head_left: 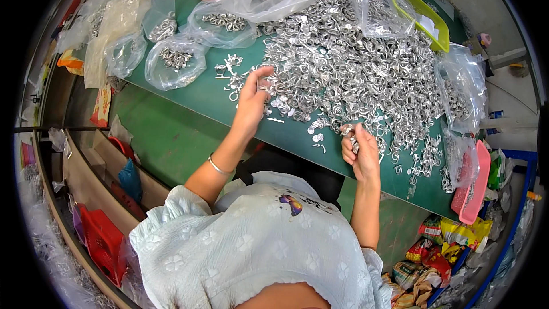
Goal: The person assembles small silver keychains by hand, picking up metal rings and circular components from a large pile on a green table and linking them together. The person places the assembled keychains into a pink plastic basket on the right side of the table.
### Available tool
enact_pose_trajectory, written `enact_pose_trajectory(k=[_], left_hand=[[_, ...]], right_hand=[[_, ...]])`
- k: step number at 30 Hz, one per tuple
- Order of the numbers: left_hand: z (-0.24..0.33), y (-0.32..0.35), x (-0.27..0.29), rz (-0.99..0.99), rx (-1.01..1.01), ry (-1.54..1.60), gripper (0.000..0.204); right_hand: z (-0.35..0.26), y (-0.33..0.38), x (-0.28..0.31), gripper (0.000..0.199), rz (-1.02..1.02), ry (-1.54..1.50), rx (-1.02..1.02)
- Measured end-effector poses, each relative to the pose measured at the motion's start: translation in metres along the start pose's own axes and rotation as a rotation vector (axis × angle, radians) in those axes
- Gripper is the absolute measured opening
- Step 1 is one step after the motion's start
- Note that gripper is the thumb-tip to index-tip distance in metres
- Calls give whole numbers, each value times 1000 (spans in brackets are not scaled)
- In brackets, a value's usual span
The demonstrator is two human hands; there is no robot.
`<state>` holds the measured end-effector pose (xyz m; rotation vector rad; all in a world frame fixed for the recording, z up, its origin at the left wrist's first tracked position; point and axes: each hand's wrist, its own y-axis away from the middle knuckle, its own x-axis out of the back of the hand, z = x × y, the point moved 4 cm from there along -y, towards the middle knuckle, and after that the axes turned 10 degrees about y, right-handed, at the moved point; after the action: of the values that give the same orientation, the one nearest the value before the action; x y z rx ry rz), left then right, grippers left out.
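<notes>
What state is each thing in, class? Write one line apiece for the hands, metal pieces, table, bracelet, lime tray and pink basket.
Left hand: curled at the heap's left side; grip unclear
Right hand: closed on some metal pieces
Metal pieces: mostly loose, heaped
Green table: partly covered
Bracelet: worn on the left forearm
Lime tray: holding something white
Pink basket: tilted

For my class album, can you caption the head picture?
Left hand at the edge of a silvery metal heap, right hand holding metal pieces.
</notes>
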<state>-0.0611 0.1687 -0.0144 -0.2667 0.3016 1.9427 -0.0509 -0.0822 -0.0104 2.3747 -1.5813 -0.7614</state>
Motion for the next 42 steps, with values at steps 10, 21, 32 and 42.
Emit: enact_pose_trajectory(k=[10,21,32,42], left_hand=[[-1,47,-35,-173,274,357,34],[-60,76,-46,-434,848,945,36],[-39,72,-53,-268,844,744,42],[-44,70,-50,-296,795,811,44]], right_hand=[[3,-4,-31,23,46,470,233],[-58,-94,-68,14,417,1882,581],[-67,-91,-53,12,325,1844,647],[-63,-78,-12,19,147,953,439]])
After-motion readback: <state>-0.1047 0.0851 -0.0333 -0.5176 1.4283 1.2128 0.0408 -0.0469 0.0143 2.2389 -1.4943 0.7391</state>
